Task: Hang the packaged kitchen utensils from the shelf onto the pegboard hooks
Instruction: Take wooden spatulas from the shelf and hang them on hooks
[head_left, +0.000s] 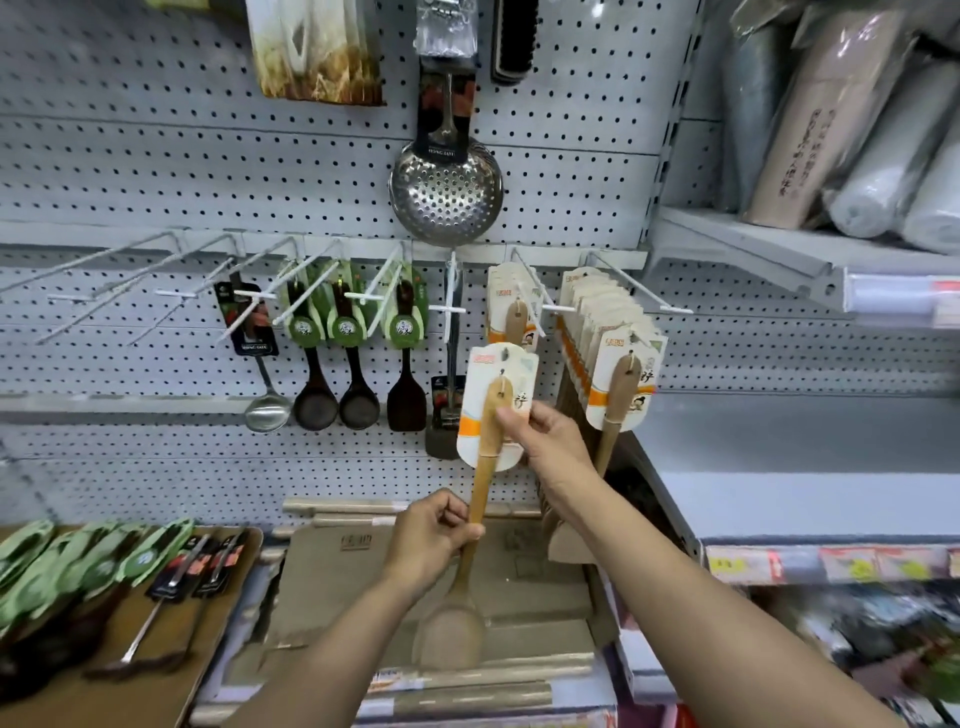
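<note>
— What's she got there? — A pale wooden spatula on a white-and-orange backing card (496, 410), centre of the frame. The left hand (434, 538) is curled round the handle low down; the right hand (545, 436) pinches the card's right edge between thumb and fingers. The hang hole near the card's top sits just below the white-tipped wire hook (530, 306) that already carries one of the same kind.

— So how far along, you reckon? — Partway, I'd say. Right of centre a full row of matching carded spatulas (608, 338) hangs. Left of them, three dark ladles on green cards (353, 332) are up. But lower left a brown tray (223, 613) holds more green-carded utensils (78, 561) and some steel ones, waiting.

— Room to work? — The bare hooks at the left (119, 275) are free. Here it's tighter: the packed row is just beside her right hand, and a black-and-steel turner (448, 410) hangs just beside the card's left edge.
</note>
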